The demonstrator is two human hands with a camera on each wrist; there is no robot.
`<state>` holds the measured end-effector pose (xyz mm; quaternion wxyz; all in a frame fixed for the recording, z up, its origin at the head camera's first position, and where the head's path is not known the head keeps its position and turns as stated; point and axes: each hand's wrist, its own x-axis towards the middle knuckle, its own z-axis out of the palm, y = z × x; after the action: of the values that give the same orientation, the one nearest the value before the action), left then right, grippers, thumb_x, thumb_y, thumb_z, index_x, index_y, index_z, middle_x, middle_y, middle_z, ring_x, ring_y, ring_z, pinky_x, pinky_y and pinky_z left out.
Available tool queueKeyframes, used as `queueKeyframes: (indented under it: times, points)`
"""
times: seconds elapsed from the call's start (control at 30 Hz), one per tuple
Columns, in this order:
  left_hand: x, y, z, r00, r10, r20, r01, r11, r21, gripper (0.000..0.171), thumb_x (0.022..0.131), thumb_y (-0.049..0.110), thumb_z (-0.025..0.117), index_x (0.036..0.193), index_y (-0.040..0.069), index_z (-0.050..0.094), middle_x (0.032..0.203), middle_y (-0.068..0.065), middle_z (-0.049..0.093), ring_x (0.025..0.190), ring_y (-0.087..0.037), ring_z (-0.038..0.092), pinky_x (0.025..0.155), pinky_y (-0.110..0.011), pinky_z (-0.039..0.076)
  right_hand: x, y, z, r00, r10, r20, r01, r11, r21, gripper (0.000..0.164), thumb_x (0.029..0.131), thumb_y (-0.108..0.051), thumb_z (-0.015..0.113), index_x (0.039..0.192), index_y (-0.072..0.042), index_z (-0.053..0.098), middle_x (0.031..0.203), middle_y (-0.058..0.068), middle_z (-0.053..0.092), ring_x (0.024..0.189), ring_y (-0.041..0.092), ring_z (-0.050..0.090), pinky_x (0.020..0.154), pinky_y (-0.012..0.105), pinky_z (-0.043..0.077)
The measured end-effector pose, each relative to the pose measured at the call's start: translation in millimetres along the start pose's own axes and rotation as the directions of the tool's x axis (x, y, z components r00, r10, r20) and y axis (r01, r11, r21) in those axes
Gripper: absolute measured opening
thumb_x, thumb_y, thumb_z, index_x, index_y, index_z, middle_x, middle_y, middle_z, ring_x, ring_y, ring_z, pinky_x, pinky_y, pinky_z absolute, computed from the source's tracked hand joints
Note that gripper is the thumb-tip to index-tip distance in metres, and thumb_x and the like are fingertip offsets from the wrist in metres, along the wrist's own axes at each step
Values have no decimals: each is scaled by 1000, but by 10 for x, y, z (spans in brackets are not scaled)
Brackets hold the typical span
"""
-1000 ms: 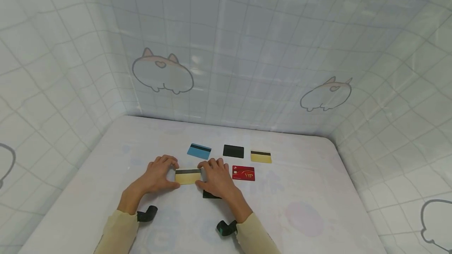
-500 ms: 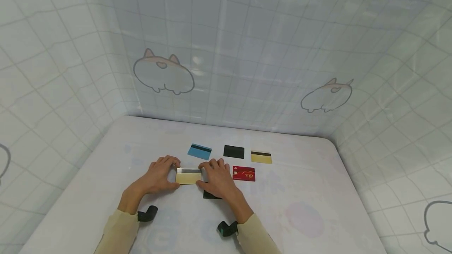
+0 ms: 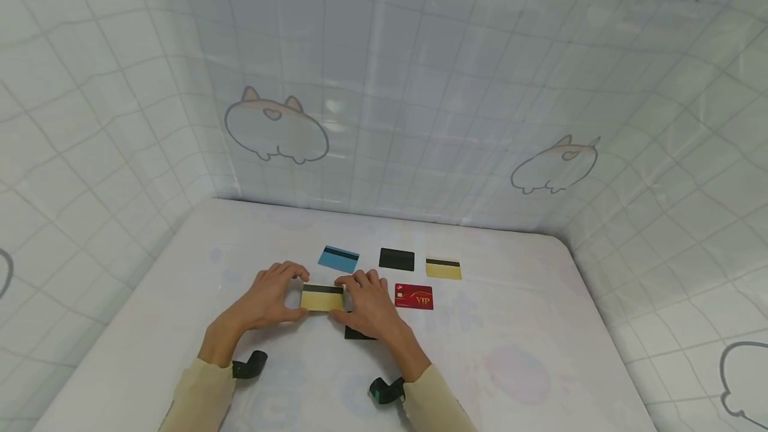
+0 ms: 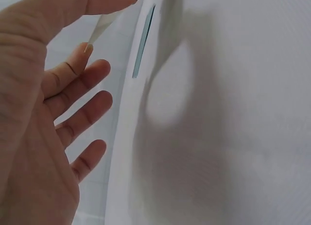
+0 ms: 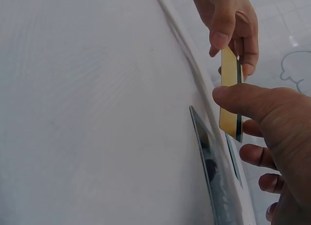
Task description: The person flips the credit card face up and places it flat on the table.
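Note:
A gold card (image 3: 322, 300) with a dark magnetic stripe along its far edge is held between both hands, raised off the table. My left hand (image 3: 271, 297) pinches its left end between thumb and forefinger. At the other end, my right hand (image 3: 369, 303) grips it, with the thumb (image 5: 238, 99) lying across the gold face in the right wrist view. Only a thin slanted piece of the card (image 4: 103, 26) appears in the left wrist view. Partly hidden under my right hand, a black card (image 3: 359, 333) lies on the table.
Farther back on the white tabletop (image 3: 492, 312) lie a blue striped card (image 3: 339, 259), another black card (image 3: 397, 259) and a second gold card (image 3: 443, 269). A red VIP card (image 3: 414, 297) sits right of my right hand. Tiled-pattern curtains (image 3: 396, 119) surround the table.
Both hands have shifted the gold card very slightly right and away. A glare on its stripe half a second ago is gone, so its tilt differs a little. The other cards stay put.

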<state>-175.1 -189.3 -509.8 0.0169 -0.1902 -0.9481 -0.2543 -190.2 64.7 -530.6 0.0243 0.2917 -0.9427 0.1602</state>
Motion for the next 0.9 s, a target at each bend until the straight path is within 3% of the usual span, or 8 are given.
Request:
queueKeyframes:
  times: [0.57, 0.9]
  points:
    - [36, 141, -84, 996, 53, -67, -55, 998, -17, 56, 70, 34, 89, 116, 19, 59, 120, 5, 59, 109, -20, 54, 95, -55, 36, 19, -86, -86, 998, -24, -64, 27, 999, 40, 61, 88, -60, 68, 139, -30, 57, 121, -4, 55, 110, 15, 43, 91, 33, 42]
    - [42, 183, -126, 998, 46, -53, -48, 998, -30, 55, 73, 39, 86, 116, 22, 58, 122, 5, 58, 115, -24, 54, 100, -57, 32, 23, -119, -127, 995, -37, -88, 43, 997, 63, 61, 87, -60, 69, 139, -31, 57, 121, -5, 54, 110, 15, 43, 91, 34, 41]
